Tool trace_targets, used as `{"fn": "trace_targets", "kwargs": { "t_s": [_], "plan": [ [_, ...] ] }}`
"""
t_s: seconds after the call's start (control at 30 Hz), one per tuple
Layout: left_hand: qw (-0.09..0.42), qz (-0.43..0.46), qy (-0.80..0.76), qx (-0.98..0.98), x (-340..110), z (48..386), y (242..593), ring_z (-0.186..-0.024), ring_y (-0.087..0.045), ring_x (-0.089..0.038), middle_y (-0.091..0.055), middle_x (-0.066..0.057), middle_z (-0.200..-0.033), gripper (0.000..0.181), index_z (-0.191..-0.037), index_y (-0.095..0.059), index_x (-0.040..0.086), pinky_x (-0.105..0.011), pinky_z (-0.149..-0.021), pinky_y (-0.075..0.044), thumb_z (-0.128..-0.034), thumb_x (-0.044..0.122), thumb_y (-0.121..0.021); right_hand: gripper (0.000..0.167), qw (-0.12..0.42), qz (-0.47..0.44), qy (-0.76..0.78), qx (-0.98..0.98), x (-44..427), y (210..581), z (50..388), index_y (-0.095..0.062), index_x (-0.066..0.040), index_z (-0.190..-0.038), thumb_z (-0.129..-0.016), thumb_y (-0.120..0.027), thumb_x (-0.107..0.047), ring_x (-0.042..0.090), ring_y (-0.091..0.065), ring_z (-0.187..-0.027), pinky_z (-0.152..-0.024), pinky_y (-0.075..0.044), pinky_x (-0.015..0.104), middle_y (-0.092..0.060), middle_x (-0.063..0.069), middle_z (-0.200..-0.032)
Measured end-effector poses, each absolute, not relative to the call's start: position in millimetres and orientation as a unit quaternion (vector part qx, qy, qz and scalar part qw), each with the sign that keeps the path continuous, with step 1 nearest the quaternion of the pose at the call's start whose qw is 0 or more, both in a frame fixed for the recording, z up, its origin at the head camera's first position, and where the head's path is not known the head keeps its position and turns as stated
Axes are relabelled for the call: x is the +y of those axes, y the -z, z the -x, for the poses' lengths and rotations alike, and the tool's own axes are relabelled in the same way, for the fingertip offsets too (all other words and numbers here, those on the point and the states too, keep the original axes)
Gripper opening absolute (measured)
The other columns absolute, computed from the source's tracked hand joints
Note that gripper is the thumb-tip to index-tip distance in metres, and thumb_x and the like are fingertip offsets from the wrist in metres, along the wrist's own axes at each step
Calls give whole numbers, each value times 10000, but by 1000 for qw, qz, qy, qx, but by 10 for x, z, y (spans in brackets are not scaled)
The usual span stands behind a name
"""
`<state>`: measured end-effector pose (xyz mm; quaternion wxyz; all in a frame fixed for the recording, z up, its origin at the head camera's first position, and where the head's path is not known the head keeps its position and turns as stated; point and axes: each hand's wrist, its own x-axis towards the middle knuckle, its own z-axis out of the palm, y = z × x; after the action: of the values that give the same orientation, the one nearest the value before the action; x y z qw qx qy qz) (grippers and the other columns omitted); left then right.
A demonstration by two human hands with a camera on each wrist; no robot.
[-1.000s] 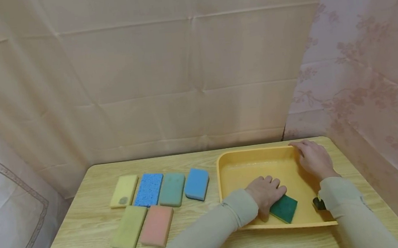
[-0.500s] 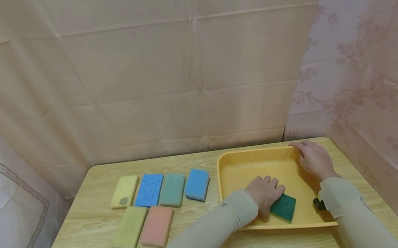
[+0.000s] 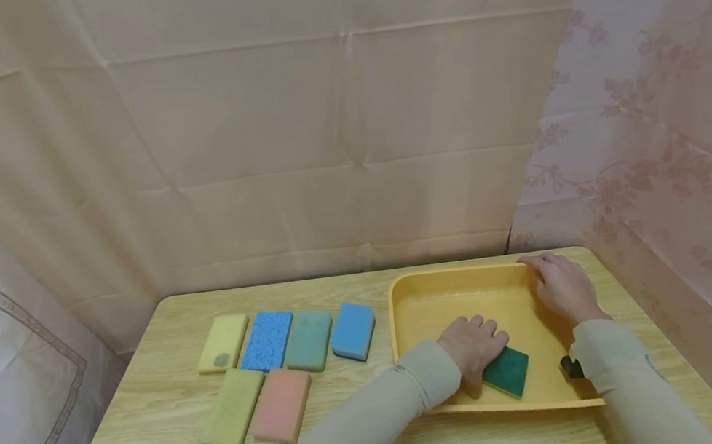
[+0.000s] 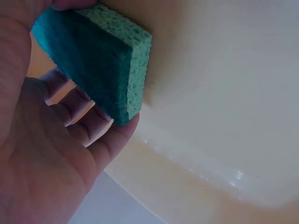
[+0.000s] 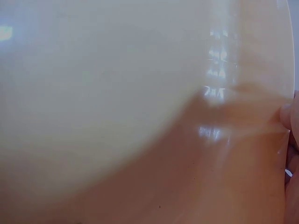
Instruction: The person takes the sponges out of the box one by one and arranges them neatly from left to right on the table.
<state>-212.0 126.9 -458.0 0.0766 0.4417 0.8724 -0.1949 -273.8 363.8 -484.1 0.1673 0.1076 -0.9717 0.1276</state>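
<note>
A green scouring sponge [image 3: 509, 373], dark on its rough face and paler along its porous edge, is held in my left hand [image 3: 473, 345] low inside the yellow tray [image 3: 455, 282]. In the left wrist view, the thumb lies at the top of the sponge [image 4: 93, 58] and curled fingers support its lower edge. My right hand [image 3: 564, 287] grips the tray's far right rim. The right wrist view catches only part of that hand [image 5: 293, 114] at the rim, with the thumb tip on the inner side of the wall.
Left of the tray, sponges lie in two rows: pale yellow [image 3: 222, 342], speckled blue [image 3: 267, 340], grey-green [image 3: 308, 339] and blue [image 3: 353, 331] behind, olive [image 3: 232, 409] and pink [image 3: 281, 405] in front. Curtains [image 3: 347, 142] hang behind the wooden table [image 3: 135, 423].
The green sponge and the left fingertips have shifted very slightly left in the tray. My right hand keeps its hold on the rim, and the other sponges lie as before.
</note>
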Motion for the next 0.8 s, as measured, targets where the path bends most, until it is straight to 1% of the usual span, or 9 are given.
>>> {"fn": "trace_targets", "kwargs": {
  "t_s": [0.4,0.53,0.8],
  "plan": [
    [63,-449,187,871,1223,2126,4540,-1087,-454,-81,-479,115,-1235,848,-1374,-429,328,-248,-935,-434,-696,610,-853,383,180,-116,-124,-969,3639,4848,2731,-652,-19,-1278,-906,-606,57,439,-605,-943,-820,-469,610,-640,241,-1050],
    [59,-448,186,872,1208,2129,4518,-1079,-458,-83,-485,109,-1227,841,-1369,-442,321,-245,-930,-438,-696,606,-859,385,176,-117,-124,-970,3637,4845,2735,-650,-20,-1284,-909,-607,55,435,-605,-934,-816,-468,608,-640,239,-1047],
    [49,-442,171,879,1167,2154,4428,-1094,-455,-82,-480,110,-1255,908,-1421,-424,307,-244,-936,-441,-690,642,-845,387,153,-92,-124,-976,3625,4850,2755,-642,-34,-1304,-924,-621,42,443,-589,-986,-896,-453,626,-627,256,-1101]
  ]
}}
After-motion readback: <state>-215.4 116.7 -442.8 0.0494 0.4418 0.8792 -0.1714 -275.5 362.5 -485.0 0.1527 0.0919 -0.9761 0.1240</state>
